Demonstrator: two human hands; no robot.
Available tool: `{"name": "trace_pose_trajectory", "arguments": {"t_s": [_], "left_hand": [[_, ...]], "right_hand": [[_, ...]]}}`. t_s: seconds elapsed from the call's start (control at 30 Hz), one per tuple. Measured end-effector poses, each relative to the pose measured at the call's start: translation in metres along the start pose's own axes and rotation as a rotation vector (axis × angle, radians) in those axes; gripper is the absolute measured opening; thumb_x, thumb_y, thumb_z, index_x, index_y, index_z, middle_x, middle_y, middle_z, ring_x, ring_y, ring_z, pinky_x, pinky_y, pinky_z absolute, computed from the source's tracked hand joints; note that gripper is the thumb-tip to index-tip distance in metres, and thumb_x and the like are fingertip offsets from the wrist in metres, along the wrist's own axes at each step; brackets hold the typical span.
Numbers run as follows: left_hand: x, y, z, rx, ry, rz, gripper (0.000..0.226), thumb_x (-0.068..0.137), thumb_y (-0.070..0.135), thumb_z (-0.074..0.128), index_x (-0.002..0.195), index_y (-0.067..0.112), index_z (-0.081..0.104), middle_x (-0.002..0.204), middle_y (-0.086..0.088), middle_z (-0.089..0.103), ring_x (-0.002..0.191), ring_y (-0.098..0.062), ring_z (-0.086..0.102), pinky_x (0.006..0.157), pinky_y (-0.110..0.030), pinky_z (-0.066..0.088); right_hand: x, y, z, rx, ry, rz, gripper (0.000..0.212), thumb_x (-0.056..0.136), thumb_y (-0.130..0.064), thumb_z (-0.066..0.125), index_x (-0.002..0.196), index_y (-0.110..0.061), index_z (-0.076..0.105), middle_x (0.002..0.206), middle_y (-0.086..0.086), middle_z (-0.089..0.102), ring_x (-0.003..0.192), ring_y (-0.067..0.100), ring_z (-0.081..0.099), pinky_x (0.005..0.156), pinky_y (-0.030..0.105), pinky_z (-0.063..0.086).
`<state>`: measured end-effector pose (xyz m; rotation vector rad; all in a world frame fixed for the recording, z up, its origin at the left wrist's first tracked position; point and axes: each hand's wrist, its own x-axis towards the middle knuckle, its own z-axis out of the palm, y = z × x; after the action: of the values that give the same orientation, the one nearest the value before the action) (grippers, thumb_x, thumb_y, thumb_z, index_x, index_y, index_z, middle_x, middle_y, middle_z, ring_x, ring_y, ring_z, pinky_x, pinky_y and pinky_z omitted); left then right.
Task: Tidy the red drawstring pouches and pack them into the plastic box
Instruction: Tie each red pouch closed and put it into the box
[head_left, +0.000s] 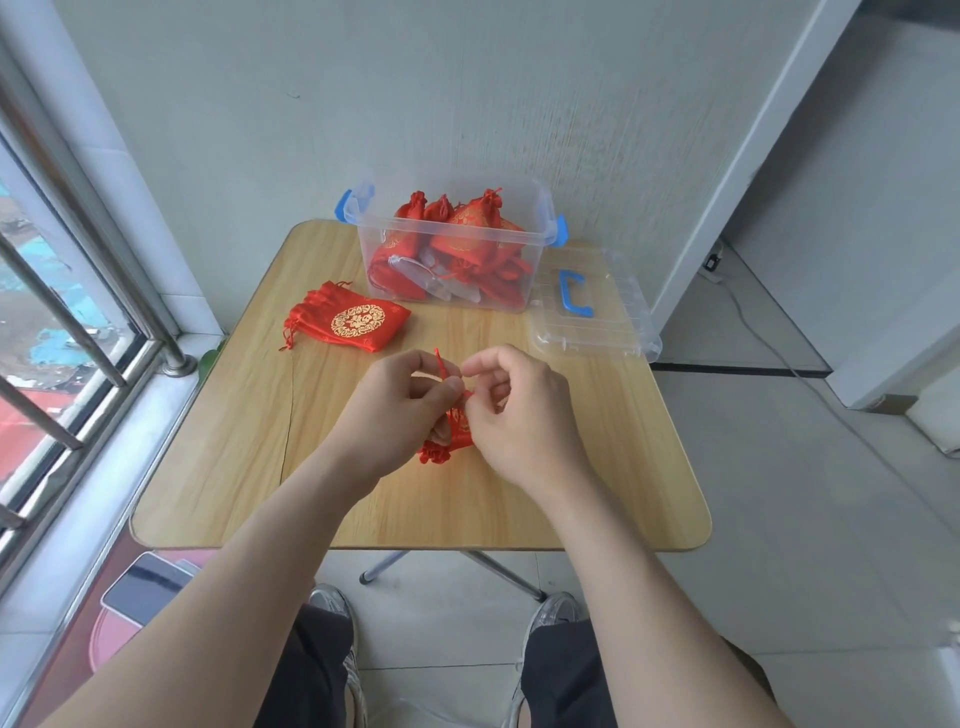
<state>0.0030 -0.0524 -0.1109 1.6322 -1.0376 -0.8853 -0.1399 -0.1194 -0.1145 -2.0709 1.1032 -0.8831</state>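
Just above the middle of the wooden table (249, 441): a small red pouch (457, 434), bunched up, gold pattern partly showing, ruffled mouth toward the near left. Gripped on its left side by the left hand (395, 410), lower fingers curled round the cloth, thumb and forefinger pinching the red drawstring (441, 364), a loop of cord sticking up between the two hands. Held on its right side by the right hand (524, 421), fingers curled in against the cloth, forefinger and thumb tips close to the cord loop.

Further back and to the left, flat on the table and well apart from the hands: a stack of flat pouches (353, 322), round gold emblem on the top one, cords trailing off to the left.

Behind that, at the table's far edge: the clear plastic box (537, 260) with blue clips, open, holding a heap of filled pouches (467, 228) and something clear near the bottom. Just to the right of the box: its clear lid (613, 322), lying flat, blue handle up.

Below the near edge: grey shoes (558, 605) and dark trousers (306, 675). At the near left: a phone (148, 584) on a pink stool (104, 644), beside a barred window (62, 312).
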Motion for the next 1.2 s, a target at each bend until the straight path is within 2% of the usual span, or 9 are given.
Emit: {"name": "trace_pose_trajectory", "arguments": {"t_s": [0.17,0.43,0.5,0.67,0.8,0.9,0.97,1.03,1.2], "left_hand": [[-0.001,0.002,0.001,-0.09,-0.019,-0.032,0.01,0.103,0.017,0.069,0.109,0.009,0.068,0.086,-0.01,0.081,0.069,-0.016,0.075,0.059,-0.019,0.056],[0.008,-0.008,-0.008,-0.096,-0.095,-0.075,0.019,0.102,0.019,0.07,0.096,0.003,0.079,0.077,-0.014,0.071,0.069,-0.017,0.063,0.074,-0.031,0.059],[0.008,-0.008,-0.008,-0.115,-0.137,-0.073,0.021,0.105,0.015,0.066,0.099,-0.003,0.076,0.08,-0.016,0.068,0.073,-0.019,0.064,0.079,-0.032,0.06],[0.007,-0.006,-0.006,-0.215,-0.194,-0.108,0.024,0.109,0.002,0.051,0.113,-0.003,0.075,0.09,-0.015,0.068,0.08,-0.019,0.063,0.086,-0.031,0.06],[0.008,-0.003,-0.005,-0.313,-0.154,-0.178,0.024,0.109,0.002,0.051,0.119,-0.011,0.068,0.095,-0.021,0.066,0.079,-0.02,0.065,0.082,-0.03,0.061],[0.006,0.001,-0.004,-0.387,-0.131,-0.22,0.024,0.106,-0.002,0.054,0.126,-0.015,0.061,0.099,-0.02,0.067,0.078,-0.021,0.067,0.079,-0.03,0.062],[0.004,0.004,-0.003,-0.456,-0.087,-0.251,0.031,0.102,-0.009,0.055,0.133,-0.01,0.051,0.116,-0.018,0.068,0.081,-0.024,0.071,0.078,-0.033,0.064],[0.003,0.007,-0.004,-0.49,-0.039,-0.278,0.05,0.097,-0.014,0.056,0.142,0.006,0.045,0.132,-0.016,0.06,0.086,-0.027,0.073,0.077,-0.035,0.064],[0.002,0.008,-0.005,-0.326,-0.036,-0.207,0.076,0.076,-0.004,0.073,0.143,0.023,0.052,0.139,-0.009,0.051,0.11,-0.034,0.071,0.086,-0.047,0.064]], "right_hand": [[-0.003,-0.004,-0.001,-0.024,-0.015,-0.109,0.027,0.08,-0.016,0.079,0.106,-0.024,0.075,0.093,-0.014,0.072,0.084,-0.003,0.063,0.068,0.006,0.045],[0.002,0.001,-0.006,-0.008,-0.072,-0.136,0.025,0.082,-0.009,0.089,0.104,-0.02,0.081,0.085,-0.013,0.074,0.084,-0.007,0.066,0.072,0.004,0.048],[0.003,0.003,-0.005,-0.059,-0.043,-0.172,0.021,0.084,-0.008,0.086,0.101,-0.02,0.082,0.086,-0.012,0.072,0.08,-0.003,0.065,0.071,0.008,0.048],[0.006,0.011,0.001,-0.163,0.004,-0.254,0.014,0.091,-0.012,0.081,0.101,-0.02,0.086,0.091,-0.003,0.069,0.085,0.016,0.065,0.072,0.036,0.057],[0.009,0.013,0.003,-0.192,-0.001,-0.288,0.015,0.093,-0.014,0.079,0.106,-0.019,0.086,0.087,-0.001,0.068,0.08,0.019,0.065,0.068,0.038,0.058],[0.01,0.014,0.001,-0.184,0.015,-0.283,0.024,0.09,-0.01,0.082,0.114,-0.017,0.082,0.087,-0.002,0.071,0.08,0.016,0.066,0.073,0.038,0.059],[0.01,0.014,-0.001,-0.179,0.011,-0.29,0.026,0.089,-0.009,0.083,0.113,-0.019,0.082,0.087,-0.003,0.071,0.079,0.014,0.065,0.073,0.036,0.059],[0.01,0.014,-0.001,-0.208,0.002,-0.307,0.022,0.091,-0.009,0.082,0.111,-0.019,0.084,0.089,-0.001,0.07,0.08,0.016,0.067,0.072,0.037,0.058],[0.009,0.008,-0.003,-0.419,-0.106,-0.361,0.014,0.098,-0.01,0.074,0.105,-0.018,0.083,0.091,0.001,0.058,0.076,0.023,0.064,0.065,0.037,0.058]]}}
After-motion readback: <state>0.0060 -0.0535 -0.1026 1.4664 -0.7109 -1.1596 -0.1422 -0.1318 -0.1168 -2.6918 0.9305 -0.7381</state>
